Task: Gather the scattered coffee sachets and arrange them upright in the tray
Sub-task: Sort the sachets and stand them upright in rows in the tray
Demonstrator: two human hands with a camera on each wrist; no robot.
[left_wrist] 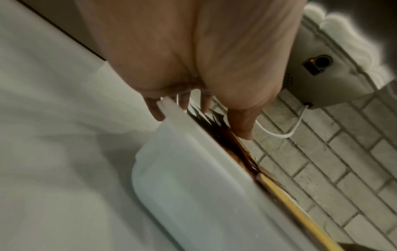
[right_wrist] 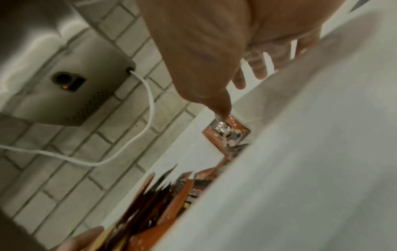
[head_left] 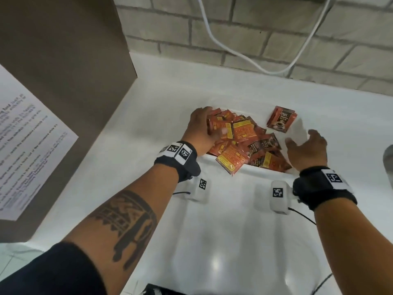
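Note:
A heap of orange and brown coffee sachets [head_left: 244, 141] fills a white tray [head_left: 251, 171] on the white counter. My left hand [head_left: 214, 121] is at the heap's left end, thumb on top and fingers behind, holding a bunch of sachets. The left wrist view shows the left hand [left_wrist: 204, 110] at the tray's wall [left_wrist: 193, 178], with dark sachet edges [left_wrist: 227, 135] between thumb and fingers. My right hand [head_left: 302, 141] hovers at the tray's right end with spread fingers, holding nothing. A small stack of sachets [head_left: 280, 119] lies apart at the back right, also visible as sachets [right_wrist: 227, 132] below my right hand [right_wrist: 240, 88].
A tall brown box [head_left: 63, 71] with a printed paper notice [head_left: 32, 135] stands close on the left. A white cable [head_left: 244, 56] hangs along the brick wall behind. A grey device [left_wrist: 318, 71] is mounted on that wall. A metal object [head_left: 388, 158] shows at the right edge.

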